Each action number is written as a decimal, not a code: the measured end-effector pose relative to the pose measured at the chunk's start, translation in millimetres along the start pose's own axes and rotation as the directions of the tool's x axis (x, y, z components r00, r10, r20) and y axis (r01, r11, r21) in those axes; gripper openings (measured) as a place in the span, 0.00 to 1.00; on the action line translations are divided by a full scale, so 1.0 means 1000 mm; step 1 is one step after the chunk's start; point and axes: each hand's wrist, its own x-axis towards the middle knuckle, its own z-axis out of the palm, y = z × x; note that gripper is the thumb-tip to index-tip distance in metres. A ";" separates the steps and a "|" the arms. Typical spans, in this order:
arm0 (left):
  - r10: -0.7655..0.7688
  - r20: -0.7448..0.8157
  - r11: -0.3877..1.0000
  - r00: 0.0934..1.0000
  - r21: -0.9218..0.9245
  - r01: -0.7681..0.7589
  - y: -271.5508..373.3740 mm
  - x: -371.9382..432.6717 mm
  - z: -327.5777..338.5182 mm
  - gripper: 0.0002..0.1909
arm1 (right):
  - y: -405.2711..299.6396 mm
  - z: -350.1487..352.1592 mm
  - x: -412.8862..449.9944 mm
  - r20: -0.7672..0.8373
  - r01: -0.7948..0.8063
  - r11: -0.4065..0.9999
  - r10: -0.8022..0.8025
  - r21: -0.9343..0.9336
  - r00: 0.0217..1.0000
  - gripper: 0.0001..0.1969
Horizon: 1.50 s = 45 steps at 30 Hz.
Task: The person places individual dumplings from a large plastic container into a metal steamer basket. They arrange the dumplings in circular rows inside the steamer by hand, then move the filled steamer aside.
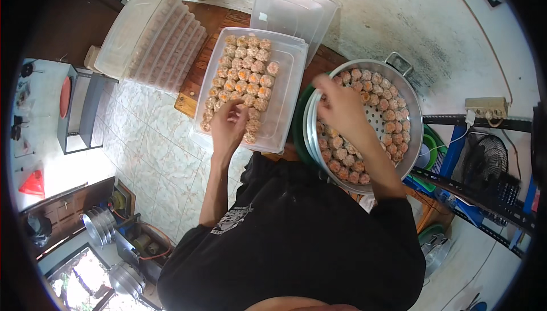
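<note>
Before me a clear plastic box (pixel 280 97) holds rows of round shumai-like dumplings (pixel 241 74), some topped with orange bits. My left hand (pixel 230 125) reaches over the near rows, its fingers bent down among the dumplings; whether it grips one is hidden. To the right stands a wide aluminium steamer pot (pixel 413 140) with a perforated tray (pixel 374 118). Dumplings (pixel 395 127) ring the tray, leaving holes bare at its middle. Over the pot's left side hangs my right hand (pixel 342 104), fingers curled near the rim. I cannot make out anything in it.
Behind the box a clear lid (pixel 292 12) leans against the wall. Stacked, filled plastic boxes (pixel 162 42) stand at the left. Under the box lies a wooden table (pixel 188 104). A black metal shelf (pixel 470 191) with a fan (pixel 487 153) is at the right.
</note>
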 end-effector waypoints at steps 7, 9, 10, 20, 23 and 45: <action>0.349 0.341 0.768 0.873 0.429 -0.475 0.018 0.094 0.055 0.27 | 0.019 0.105 0.168 0.303 0.110 0.968 -0.037 -0.227 0.952 0.28; 0.418 0.517 0.475 0.747 0.577 -0.664 0.001 0.108 0.081 0.27 | 0.029 0.096 0.181 0.384 0.030 0.954 0.092 -0.299 0.919 0.28; 0.446 0.554 0.475 0.703 0.520 -0.710 0.000 0.111 0.101 0.27 | 0.058 0.104 0.177 0.303 0.134 0.962 -0.057 -0.238 0.951 0.25; 0.363 0.737 0.151 0.570 0.557 -0.817 0.000 0.114 0.097 0.20 | 0.057 -0.036 -0.022 -0.510 -0.431 0.834 0.219 -0.344 0.832 0.11; 0.347 0.799 0.134 0.492 0.477 -0.869 0.006 0.099 0.104 0.24 | 0.137 0.013 -0.103 -0.154 -0.569 0.727 0.557 -0.384 0.816 0.17; 0.483 0.535 0.812 0.694 0.024 -0.583 0.162 0.003 0.148 0.22 | 0.172 0.021 -0.086 0.085 -0.267 0.953 0.281 -0.143 0.956 0.14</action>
